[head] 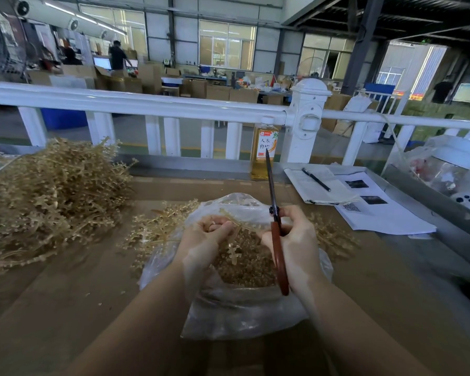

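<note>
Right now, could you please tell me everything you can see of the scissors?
The scissors have long, narrow dark blades, closed together, and a reddish-brown handle that looks plastic, with a dark pivot screw between. The right hand grips the handle, which runs down the palm toward the wrist; the blades point up and away, their tip lying over the bottle in the picture. They hang above the clear plastic bag. The left hand, pinching a tan sprig, does not touch them.
</note>
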`<state>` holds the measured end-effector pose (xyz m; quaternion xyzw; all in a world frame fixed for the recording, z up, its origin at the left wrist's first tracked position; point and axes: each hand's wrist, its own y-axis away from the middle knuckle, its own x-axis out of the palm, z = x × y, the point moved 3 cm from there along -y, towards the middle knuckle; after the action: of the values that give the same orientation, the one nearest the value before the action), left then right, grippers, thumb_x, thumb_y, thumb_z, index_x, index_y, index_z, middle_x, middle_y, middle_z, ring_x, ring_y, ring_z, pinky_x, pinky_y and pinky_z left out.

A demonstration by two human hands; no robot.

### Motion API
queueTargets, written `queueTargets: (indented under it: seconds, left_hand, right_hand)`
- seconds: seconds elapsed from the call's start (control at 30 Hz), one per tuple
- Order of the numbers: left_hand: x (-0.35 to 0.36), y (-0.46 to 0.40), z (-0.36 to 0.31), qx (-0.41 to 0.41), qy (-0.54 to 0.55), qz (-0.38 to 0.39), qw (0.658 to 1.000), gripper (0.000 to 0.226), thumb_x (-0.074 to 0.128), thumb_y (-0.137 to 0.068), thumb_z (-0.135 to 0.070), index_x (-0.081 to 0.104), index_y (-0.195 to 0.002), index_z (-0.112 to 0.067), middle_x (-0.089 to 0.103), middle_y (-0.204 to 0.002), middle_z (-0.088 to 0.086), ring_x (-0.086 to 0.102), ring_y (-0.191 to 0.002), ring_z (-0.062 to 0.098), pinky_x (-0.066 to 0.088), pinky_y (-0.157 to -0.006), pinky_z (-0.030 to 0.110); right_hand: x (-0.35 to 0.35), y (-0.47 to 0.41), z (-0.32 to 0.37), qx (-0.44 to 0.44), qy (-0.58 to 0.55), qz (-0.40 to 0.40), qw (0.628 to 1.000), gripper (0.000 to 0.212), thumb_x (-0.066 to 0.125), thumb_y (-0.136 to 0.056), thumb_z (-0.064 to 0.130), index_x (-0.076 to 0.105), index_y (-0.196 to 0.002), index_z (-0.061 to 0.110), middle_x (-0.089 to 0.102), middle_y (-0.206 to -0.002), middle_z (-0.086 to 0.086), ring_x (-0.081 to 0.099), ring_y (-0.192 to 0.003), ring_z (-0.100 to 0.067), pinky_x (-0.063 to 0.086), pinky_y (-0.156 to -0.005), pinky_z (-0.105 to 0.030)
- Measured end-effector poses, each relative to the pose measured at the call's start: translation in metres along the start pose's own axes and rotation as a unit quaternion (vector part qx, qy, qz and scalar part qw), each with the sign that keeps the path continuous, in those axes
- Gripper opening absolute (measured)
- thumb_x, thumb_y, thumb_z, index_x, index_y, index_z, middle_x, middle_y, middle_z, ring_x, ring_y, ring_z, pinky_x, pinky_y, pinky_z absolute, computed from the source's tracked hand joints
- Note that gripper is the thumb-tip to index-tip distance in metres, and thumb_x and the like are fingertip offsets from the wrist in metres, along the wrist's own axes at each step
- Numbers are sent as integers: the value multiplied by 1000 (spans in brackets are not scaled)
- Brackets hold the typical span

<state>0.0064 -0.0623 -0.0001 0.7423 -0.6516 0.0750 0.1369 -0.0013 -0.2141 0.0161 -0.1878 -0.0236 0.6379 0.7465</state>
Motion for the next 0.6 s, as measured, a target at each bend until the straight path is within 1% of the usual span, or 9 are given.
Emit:
queueTargets:
  seconds: [0.07,0.13,0.2,0.27,0.33,0.4,0.47,0.53,0.6]
  left_hand:
    - [0,0,-3,21,-4,-10,1000,8,56,-90,4,60,-88,-3,60,-73,10,59,-44,-2,33,-34,5]
    - [1,0,-2,31,-5,-11,999,9,54,-91,5,61,-96,2,60,-76,10,59,-45,-3,33,-35,4]
    - [3,0,-1,31,-11,-6,999,12,53,-92,4,62,-100,2,61,-66,4,54,-38,-4,31,-33,4]
    - [4,0,1,28,-26,0,999,13,53,-93,-1,65,-100,-2,63,-53,-4,51,-35,-5,31,-32,6]
    - [6,-1,3,17,-17,4,1000,14,55,-93,-6,67,-100,-8,66,-53,-8,56,-41,-3,36,-34,9]
    - [6,-1,6,0,-5,7,1000,14,59,-92,-12,70,-100,-16,70,-63,-7,62,-51,0,43,-40,11]
    - [6,1,9,-15,-2,21,1000,15,68,-86,-17,71,-99,-24,74,-75,-7,68,-67,3,51,-57,17]
    - [6,2,13,-20,11,47,999,27,72,-80,-14,69,-103,-27,75,-85,-8,71,-85,11,54,-75,27]
    - [6,3,16,-16,27,52,998,35,72,-78,-5,66,-102,-29,75,-85,-8,71,-85,13,55,-78,29]
  right_hand:
    - [-2,-1,0,3,0,-16,1000,32,66,-82,-4,55,-88,26,65,-67,-5,55,-43,-4,41,-40,-17]
    - [-4,-2,-1,8,-7,-24,1000,31,66,-83,-2,55,-89,27,65,-67,-5,57,-45,-5,45,-43,-19]
    - [-4,-2,-1,14,-5,-16,1000,28,69,-84,4,55,-89,28,65,-68,-2,57,-46,-5,48,-45,-20]
    - [-1,-1,0,14,2,2,1000,27,72,-83,10,54,-87,30,64,-69,1,59,-49,-5,50,-48,-20]
    - [1,0,0,6,12,22,1000,30,74,-81,8,54,-88,30,66,-74,-2,62,-55,-4,50,-53,-17]
    - [3,1,1,-3,25,33,999,33,73,-80,2,54,-88,28,67,-74,-7,62,-56,-4,48,-52,-14]
    - [3,1,1,-7,23,30,999,35,71,-80,-2,53,-87,27,65,-71,-7,59,-52,-3,45,-48,-13]
    - [3,1,1,-9,22,29,999,36,70,-80,-2,52,-86,28,64,-70,-5,59,-51,-1,42,-47,-11]
    - [5,1,0,-14,35,34,999,36,71,-80,-1,52,-86,29,64,-69,-2,61,-56,1,42,-49,-9]
